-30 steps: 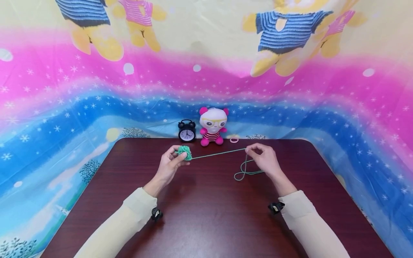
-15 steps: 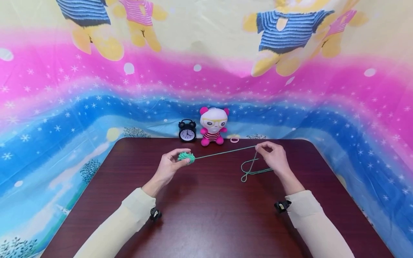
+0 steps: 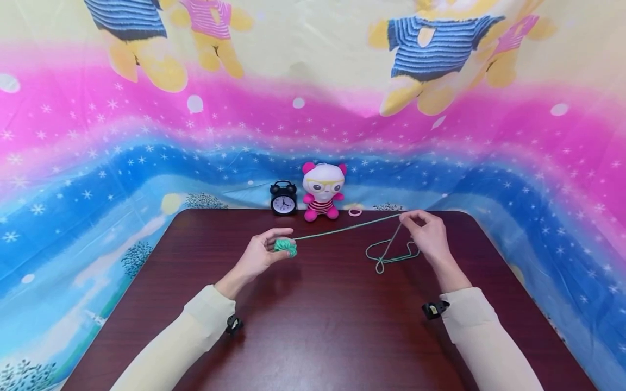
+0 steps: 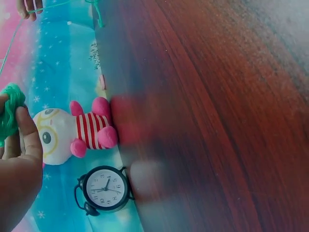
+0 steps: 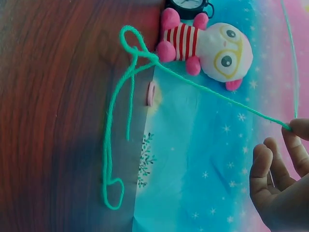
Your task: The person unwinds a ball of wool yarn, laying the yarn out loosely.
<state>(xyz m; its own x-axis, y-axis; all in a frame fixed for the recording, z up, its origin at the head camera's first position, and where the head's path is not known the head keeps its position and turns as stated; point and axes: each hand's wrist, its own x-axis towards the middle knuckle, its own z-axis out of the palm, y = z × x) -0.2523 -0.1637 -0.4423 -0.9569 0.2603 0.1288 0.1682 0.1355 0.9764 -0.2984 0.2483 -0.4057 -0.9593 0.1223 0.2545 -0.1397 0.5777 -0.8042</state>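
Observation:
A small ball of green yarn (image 3: pixel 286 247) sits between the thumb and fingers of my left hand (image 3: pixel 258 253), raised over the table. The left wrist view shows the yarn ball (image 4: pixel 11 110) pinched at the frame's left edge. From it a strand (image 3: pixel 348 228) runs taut to the right. My right hand (image 3: pixel 427 233) pinches that strand between thumb and index finger. Below the pinch the loose yarn (image 3: pixel 380 264) hangs in loops, with a small loop at the bottom; the right wrist view shows these loops (image 5: pixel 108 140) dangling, and my right hand (image 5: pixel 285 179) at the right edge.
At the back of the dark red table (image 3: pixel 313 336) stand a black alarm clock (image 3: pixel 283 202) and a pink and white panda plush (image 3: pixel 324 190). A small pink ring (image 3: pixel 355 212) lies right of the plush. A printed cloth (image 3: pixel 313 125) hangs behind the table.
My right hand has moved right and slightly up, lengthening the strand between the hands. The yarn ball has turned and shifted slightly down in my left hand. The loose loops have swung rightward.

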